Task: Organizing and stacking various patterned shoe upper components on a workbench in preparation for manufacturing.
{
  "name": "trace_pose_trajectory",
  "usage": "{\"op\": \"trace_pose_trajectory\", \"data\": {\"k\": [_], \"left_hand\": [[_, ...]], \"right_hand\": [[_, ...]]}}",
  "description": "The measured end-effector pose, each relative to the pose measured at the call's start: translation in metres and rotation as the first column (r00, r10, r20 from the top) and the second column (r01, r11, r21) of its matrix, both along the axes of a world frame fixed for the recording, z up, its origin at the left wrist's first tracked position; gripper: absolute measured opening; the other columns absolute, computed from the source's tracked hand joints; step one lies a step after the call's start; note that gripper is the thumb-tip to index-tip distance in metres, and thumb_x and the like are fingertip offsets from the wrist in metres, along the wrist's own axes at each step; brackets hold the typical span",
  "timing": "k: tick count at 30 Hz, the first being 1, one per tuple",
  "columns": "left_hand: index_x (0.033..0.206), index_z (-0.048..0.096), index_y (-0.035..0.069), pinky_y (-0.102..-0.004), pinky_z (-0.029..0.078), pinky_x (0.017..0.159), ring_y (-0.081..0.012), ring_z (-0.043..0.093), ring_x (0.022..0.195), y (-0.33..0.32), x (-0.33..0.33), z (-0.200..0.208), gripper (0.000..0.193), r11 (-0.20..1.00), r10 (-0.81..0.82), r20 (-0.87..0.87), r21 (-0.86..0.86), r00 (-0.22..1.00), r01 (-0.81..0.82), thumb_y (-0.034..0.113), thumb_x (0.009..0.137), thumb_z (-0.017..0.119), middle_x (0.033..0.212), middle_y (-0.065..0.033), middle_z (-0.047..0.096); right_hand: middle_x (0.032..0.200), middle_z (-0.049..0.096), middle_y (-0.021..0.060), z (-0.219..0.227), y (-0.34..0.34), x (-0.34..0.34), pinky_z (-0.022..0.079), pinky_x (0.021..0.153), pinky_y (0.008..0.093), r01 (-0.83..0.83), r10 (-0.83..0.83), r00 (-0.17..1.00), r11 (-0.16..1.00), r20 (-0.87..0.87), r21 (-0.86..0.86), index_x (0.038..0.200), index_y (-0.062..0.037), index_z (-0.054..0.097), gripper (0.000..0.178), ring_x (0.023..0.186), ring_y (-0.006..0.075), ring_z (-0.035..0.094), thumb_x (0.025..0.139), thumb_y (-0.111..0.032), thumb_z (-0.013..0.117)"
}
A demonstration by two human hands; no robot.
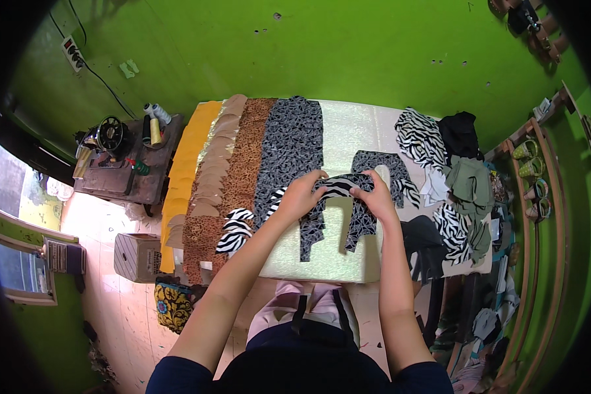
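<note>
My left hand and my right hand both grip a small zebra-striped fabric piece, held flat just above the work table. Under it lies a dark grey patterned cut fabric piece with two leg-like strips pointing toward me. Another dark patterned piece rests just beyond my right hand. Rows of stacked cut pieces lie to the left: a grey-black patterned row, a leopard-print row, a tan row, and zebra scraps.
A pile of zebra, black and olive fabric covers the table's right end. Yellow cloth hangs off the left side. A sewing machine stands on a small table at left, a cardboard box on the floor, wooden shelves at right.
</note>
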State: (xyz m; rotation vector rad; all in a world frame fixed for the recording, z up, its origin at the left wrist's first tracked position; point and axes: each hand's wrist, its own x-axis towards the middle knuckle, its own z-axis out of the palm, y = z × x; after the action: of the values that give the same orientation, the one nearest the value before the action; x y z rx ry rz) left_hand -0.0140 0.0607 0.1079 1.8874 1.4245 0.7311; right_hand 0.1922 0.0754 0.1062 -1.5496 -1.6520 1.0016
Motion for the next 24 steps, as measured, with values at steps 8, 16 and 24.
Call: {"op": "trace_pose_trajectory", "data": {"k": [8,16,24], "left_hand": [[0.112,0.044,0.005,-0.0380,0.044,0.080,-0.0374,0.056,0.094,-0.049,-0.086,-0.056,0.042,0.975,0.207,-0.017,-0.081,0.978,-0.207,0.011,0.075,0.064,0.099,-0.0209,0.059],[0.109,0.044,0.004,-0.0402,0.042,0.081,-0.0369,0.053,0.096,-0.067,-0.108,-0.089,0.036,0.965,0.246,-0.093,-0.071,0.965,-0.253,0.009,0.077,0.061,0.103,-0.0210,0.055],[0.114,0.048,0.007,-0.0385,0.038,0.090,-0.0262,0.043,0.114,-0.073,-0.107,-0.098,0.035,0.877,0.208,-0.439,0.479,0.874,0.032,0.009,0.080,0.053,0.123,-0.0114,0.046]], "right_hand": [[0.100,0.060,0.0219,-0.061,-0.050,-0.092,0.044,0.082,0.0343,-0.019,0.018,1.000,0.980,-0.008,-0.198,0.111,-0.0009,0.048,0.054,0.094,0.0309,0.059,0.066,-0.015,0.074],[0.104,0.057,0.0194,-0.090,-0.064,-0.132,0.044,0.082,0.0362,0.003,-0.003,0.977,1.000,0.212,0.002,0.110,-0.0053,0.049,0.051,0.097,0.0329,0.056,0.066,-0.014,0.073],[0.132,0.037,0.0140,-0.091,-0.081,-0.131,0.030,0.098,0.0454,-0.220,-0.077,0.794,0.888,0.603,0.403,0.126,-0.0097,0.042,0.052,0.122,0.0307,0.034,0.078,-0.017,0.059]]}}
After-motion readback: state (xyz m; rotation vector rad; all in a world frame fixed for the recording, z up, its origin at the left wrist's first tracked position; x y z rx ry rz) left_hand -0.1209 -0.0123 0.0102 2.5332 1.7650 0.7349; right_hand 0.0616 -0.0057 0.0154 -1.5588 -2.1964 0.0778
